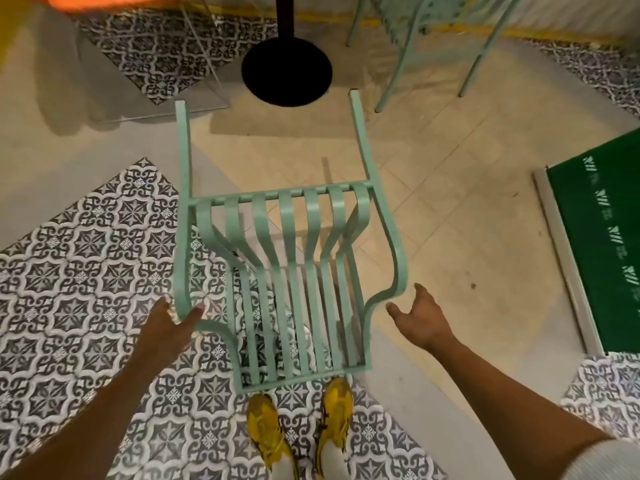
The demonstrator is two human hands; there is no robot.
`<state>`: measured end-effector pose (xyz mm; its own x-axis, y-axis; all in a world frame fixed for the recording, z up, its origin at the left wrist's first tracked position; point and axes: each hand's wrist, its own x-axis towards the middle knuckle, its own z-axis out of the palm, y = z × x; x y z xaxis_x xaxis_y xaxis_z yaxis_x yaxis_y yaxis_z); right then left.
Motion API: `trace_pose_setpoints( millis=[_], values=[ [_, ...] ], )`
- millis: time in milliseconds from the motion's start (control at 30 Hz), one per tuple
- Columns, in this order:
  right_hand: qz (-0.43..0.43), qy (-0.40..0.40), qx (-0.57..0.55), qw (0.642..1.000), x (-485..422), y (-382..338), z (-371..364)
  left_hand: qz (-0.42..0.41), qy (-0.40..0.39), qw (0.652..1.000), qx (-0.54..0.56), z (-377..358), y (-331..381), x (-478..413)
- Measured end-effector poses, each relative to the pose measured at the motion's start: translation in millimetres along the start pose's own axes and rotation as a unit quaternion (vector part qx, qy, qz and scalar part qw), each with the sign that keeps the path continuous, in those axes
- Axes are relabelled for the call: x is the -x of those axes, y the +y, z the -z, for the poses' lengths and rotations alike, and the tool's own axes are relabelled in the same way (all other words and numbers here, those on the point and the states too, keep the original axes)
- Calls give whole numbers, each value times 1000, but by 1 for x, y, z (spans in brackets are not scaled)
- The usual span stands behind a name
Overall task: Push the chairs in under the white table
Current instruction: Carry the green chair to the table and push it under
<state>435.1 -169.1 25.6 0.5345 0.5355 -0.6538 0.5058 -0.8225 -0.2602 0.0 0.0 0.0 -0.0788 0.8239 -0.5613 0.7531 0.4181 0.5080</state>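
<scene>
Nearest the camera, two yellow shoes [298, 434] stand side by side on the patterned tiles [86, 258], toes touching the lower edge of the mint-green slatted chair [277, 271]. The chair is seen from above and behind — its back rail lies just in front of the shoes, its curved slats run away from the viewer, and its two armrests reach toward the table base.

The left hand [166, 327] is open, fingers spread, with the thumb and fingertips resting against the curved left side of the chair's frame; it does not wrap around it. The right hand [419, 320] is also open, palm turned inward and fingers loosely curled, just beside the right curve of the frame — whether it touches cannot be told. A pale sleeve [602, 459] shows at the right forearm.

To the right, a green mat [595, 244] lies on the beige floor tiles [450, 202] with a light strip along its edge. Beyond the chair's armrest tips stands the round black table base [286, 71] with its black post rising out of view. Farther right, the legs of a second mint-green chair [433, 46] stand near the base. An orange blur [100, 1] sits at the top left corner
</scene>
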Motion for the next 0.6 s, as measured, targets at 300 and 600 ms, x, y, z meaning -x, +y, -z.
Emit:
trace_pose_setpoints(
  millis=[300, 600],
  values=[
    [-78, 105, -228, 965, -85, 0, -56, 86, 45, 974, 204, -72, -49, -45],
    [-96, 103, -342, 929, -112, -17, -39, 160, 97, 952, 243, -61, -25, -71]
  ],
)
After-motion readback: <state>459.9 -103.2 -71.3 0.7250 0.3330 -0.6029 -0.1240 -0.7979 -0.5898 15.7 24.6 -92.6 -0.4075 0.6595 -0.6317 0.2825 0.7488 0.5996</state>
